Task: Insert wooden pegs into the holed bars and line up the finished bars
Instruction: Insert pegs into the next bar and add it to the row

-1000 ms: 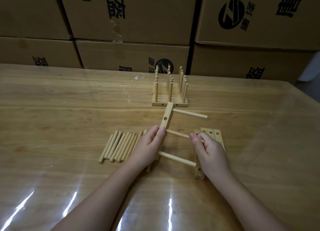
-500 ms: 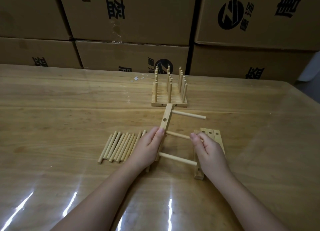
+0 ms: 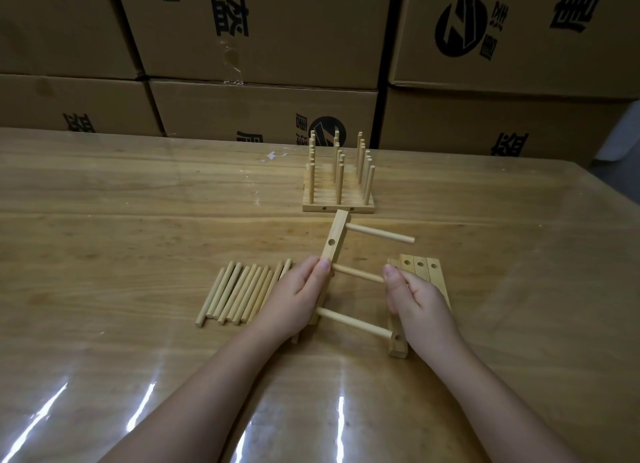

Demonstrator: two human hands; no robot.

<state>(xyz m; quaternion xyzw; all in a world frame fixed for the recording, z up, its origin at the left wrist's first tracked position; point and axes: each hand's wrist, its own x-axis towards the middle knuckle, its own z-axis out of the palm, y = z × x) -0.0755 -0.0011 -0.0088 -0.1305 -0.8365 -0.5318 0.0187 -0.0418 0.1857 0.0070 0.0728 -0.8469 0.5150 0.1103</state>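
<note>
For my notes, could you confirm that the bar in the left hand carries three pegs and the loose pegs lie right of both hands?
Not quite: the head view shows the loose pegs lying left of the left hand. The bar it holds does carry three pegs.

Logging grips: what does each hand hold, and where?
Left hand grips the holed bar mid-length; right hand pinches the middle peg at its free end.

At centre we saw a pale holed bar lying slantwise, three pegs jutting right from it, the middle peg among them. Loose pegs lay side by side at its left, bare bars at its right, and finished bars above, pegs upright.
</note>
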